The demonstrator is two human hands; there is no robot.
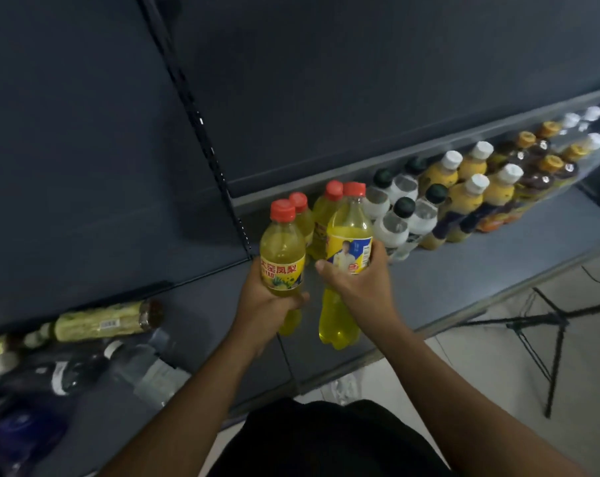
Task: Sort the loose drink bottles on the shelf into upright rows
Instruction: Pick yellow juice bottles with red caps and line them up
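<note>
My left hand (pixel 269 304) grips a yellow drink bottle with a red cap (pixel 282 246) around its middle. My right hand (pixel 355 282) grips a second yellow red-capped bottle (pixel 348 242) by its label. Both bottles are upright, held above the grey shelf (pixel 464 266) near its front. Just behind them stand two more yellow red-capped bottles (pixel 322 218). To their right run upright rows of white bottles with dark caps (pixel 403 218), orange-yellow bottles with white caps (pixel 470 197) and dark bottles with orange caps (pixel 546 173).
On the left shelf section lie several loose bottles on their sides, among them a pale green one (pixel 105 321) and clear ones (pixel 136 370). A slotted upright post (pixel 219 173) divides the sections. A black tripod (pixel 546 332) stands on the tiled floor at right.
</note>
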